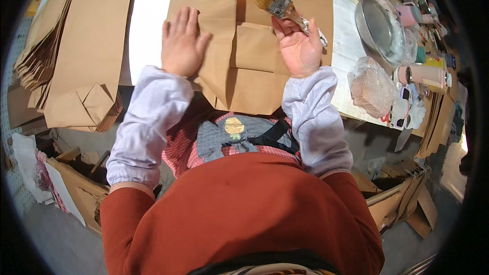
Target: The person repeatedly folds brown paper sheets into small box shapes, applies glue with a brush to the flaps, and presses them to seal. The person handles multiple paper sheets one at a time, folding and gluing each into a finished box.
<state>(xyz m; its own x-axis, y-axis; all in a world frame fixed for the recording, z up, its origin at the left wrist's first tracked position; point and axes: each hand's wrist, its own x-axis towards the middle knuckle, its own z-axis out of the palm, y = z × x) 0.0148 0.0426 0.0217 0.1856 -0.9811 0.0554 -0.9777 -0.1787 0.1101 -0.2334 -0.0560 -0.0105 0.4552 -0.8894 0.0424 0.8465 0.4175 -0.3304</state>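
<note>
A brown kraft paper bag [254, 91] lies in front of me, its near end spread into folded flaps with creases. My left hand [182, 43] rests flat on the paper at the bag's left side, fingers stretched out and thumb apart. Turned palm up over the right side of the bag, my right hand [300, 55] holds a wide paintbrush [281, 6] by its handle. The brush has yellowish bristles, a grey-crusted metal band and a handle smeared with white. Its bristles point to the far left, above the paper.
Stacks of folded brown paper bags [86, 56] lie on the left. To the right stand a metal basin [362, 26], a plastic-wrapped bundle [373, 87] and several pinkish jars [428, 75]. A blade [403, 139] juts over the table's near edge. Cardboard boxes [76, 183] sit below.
</note>
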